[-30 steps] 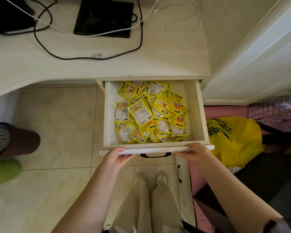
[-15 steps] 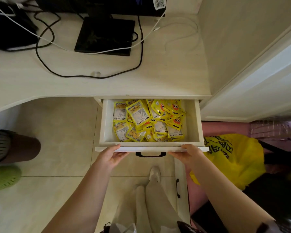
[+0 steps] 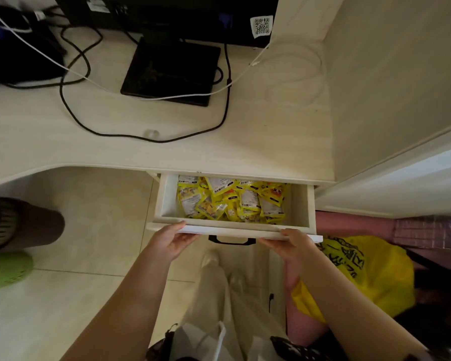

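Note:
A white drawer [image 3: 232,231] under the desk [image 3: 245,152] stands partly open, about a third of it out. Inside lie several yellow snack packets [image 3: 229,201], heaped across its middle and right. My left hand [image 3: 169,242] holds the left end of the drawer front, thumb on the top edge. At the right end my right hand [image 3: 294,244] holds it the same way. The black handle [image 3: 231,240] shows between my hands, untouched.
A black monitor base [image 3: 169,71] and black and white cables lie on the desk. A tall cabinet side [image 3: 388,87] closes off the right. A yellow plastic bag [image 3: 362,269] sits low on the right. Another person's leg [image 3: 24,222] and green shoe [image 3: 5,269] stand at left.
The drawer has slid inward under the desk with both hands on its front. Fewer packets show now, and my view has tilted up toward the desk.

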`<state>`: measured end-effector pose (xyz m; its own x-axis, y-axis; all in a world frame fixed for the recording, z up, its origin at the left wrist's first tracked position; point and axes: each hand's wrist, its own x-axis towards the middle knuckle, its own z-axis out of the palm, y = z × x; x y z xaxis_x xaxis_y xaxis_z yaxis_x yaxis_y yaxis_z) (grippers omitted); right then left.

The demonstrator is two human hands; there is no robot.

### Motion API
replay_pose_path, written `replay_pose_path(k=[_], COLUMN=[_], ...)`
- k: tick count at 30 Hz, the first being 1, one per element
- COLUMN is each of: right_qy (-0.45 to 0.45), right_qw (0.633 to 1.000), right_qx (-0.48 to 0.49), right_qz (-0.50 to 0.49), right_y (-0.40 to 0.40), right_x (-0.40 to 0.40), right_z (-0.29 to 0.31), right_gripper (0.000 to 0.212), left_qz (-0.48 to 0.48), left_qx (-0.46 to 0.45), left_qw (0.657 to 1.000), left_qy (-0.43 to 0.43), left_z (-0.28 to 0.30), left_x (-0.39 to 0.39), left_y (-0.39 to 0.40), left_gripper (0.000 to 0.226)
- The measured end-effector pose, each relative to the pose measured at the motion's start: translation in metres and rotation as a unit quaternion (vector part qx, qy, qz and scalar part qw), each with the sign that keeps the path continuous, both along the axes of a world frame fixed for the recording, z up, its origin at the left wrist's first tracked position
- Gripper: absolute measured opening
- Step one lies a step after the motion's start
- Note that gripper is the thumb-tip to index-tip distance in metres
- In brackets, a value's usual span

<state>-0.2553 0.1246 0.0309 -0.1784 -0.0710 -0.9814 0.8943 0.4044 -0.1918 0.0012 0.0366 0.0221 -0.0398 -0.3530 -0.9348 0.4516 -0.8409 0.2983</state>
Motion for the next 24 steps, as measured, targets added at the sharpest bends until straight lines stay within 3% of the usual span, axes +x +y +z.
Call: replay_pose_path(k=[9, 12, 24], right_qy=[0.016, 0.031, 0.077], right_qw=[0.997, 0.996, 0.995], right_qx=[-0.071, -0.066, -0.058], right_qz=[0.030, 0.056, 0.038], right_y=[-0.045, -0.061, -0.101], right_x=[-0.016, -0.022, -0.044], right_z=[0.004, 0.006, -0.011], right_gripper=[0.028, 0.006, 0.026], left_qz=[-0.016, -0.037, -0.031], left_qx=[-0.003, -0.001, -0.004], left_qw=[1.000, 0.999, 0.997], left_qy=[0.021, 0.018, 0.072], left_z=[0.000, 0.001, -0.007], left_x=[-0.016, -0.020, -0.027], left_y=[-0.055, -0.073, -0.120], left_gripper=[0.004, 0.004, 0.029])
